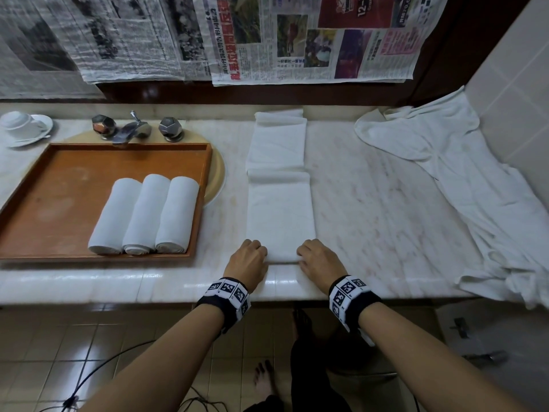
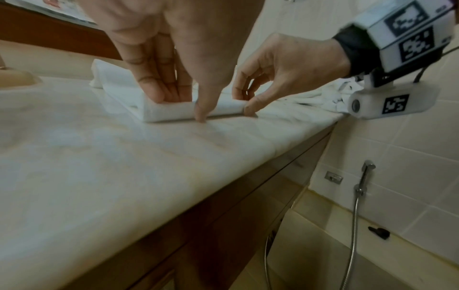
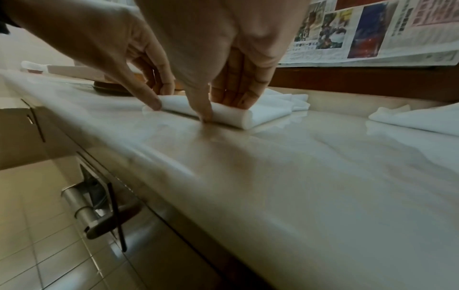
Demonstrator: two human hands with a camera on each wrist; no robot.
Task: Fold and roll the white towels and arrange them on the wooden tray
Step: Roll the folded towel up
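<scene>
Hands start a roll at the towel's near end

Fingertips of both hands are hidden in the head view, tucked under the knuckles at the towel's (image 1: 280, 215) near edge; only the wrist views show them. The towel's far end is bunched and hard to read against the pale worktop (image 1: 371, 203).

Left hand (image 1: 248, 261) has its fingers (image 2: 159, 86) laid flat on top of the small roll, thumb down at the roll's front edge, so its grip pinches the cloth. Right hand (image 1: 319, 263) does the same at the other end: fingers (image 3: 236, 86) close together on top, thumb against the front. Neither grip is wide; both close on the rolled edge.

The towel lies as a long folded strip, its long axis running straight away from the hands, the started roll lying crosswise between them.

Left of the left hand sits the tray (image 1: 59, 179) with three rolled towels (image 1: 145, 214) side by side. Right of the right hand lies a loose white cloth (image 1: 463, 173).
</scene>
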